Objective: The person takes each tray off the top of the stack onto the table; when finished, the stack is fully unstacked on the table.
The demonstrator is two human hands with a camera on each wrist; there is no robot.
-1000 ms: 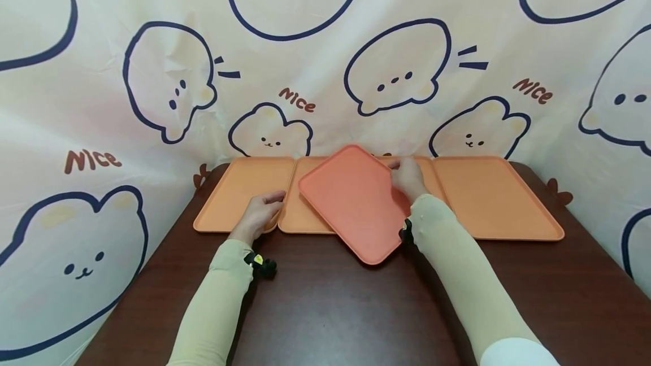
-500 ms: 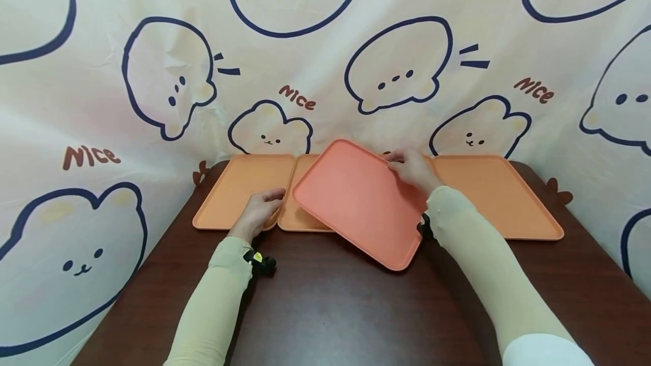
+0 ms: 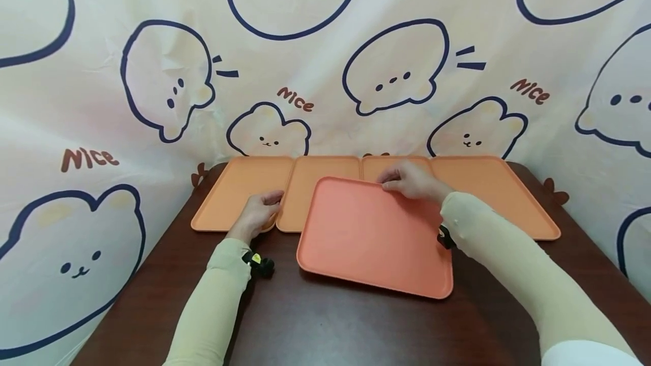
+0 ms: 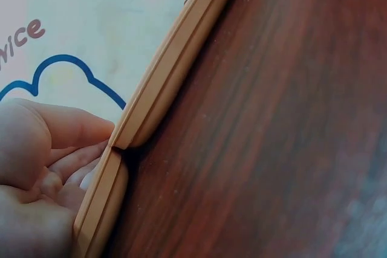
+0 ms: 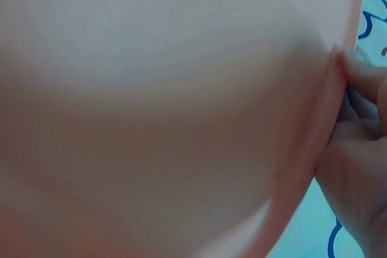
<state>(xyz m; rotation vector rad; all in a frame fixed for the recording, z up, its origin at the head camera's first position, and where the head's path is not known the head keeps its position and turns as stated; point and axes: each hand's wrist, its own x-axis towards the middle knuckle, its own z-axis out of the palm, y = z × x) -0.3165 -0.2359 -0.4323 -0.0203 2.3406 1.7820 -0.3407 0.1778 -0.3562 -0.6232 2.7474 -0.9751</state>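
In the head view a coral-pink tray [image 3: 376, 242] is over the table's middle, overlapping the fronts of the middle orange trays. My right hand [image 3: 414, 181] pinches its far rim; the right wrist view shows the thumb on the rim of the pink tray [image 5: 181, 149], blurred up close. My left hand [image 3: 256, 212] rests loosely at the seam between the leftmost orange tray [image 3: 244, 185] and the second orange tray [image 3: 317, 185]. In the left wrist view the thumb of my left hand [image 4: 36, 167] touches the rim by that seam, with the other fingers partly hidden behind it.
Along the back of the dark brown table [image 3: 315, 321] the orange trays stand in a row. The third tray [image 3: 396, 161] is mostly covered; the rightmost tray [image 3: 493, 196] is partly behind the right forearm. A cartoon-printed cloth [image 3: 325, 72] hangs right behind them.
The pink tray has turned from a diamond-like slant to nearly straight and come towards me and to the right, pinched by my right hand. My left hand stays in place.
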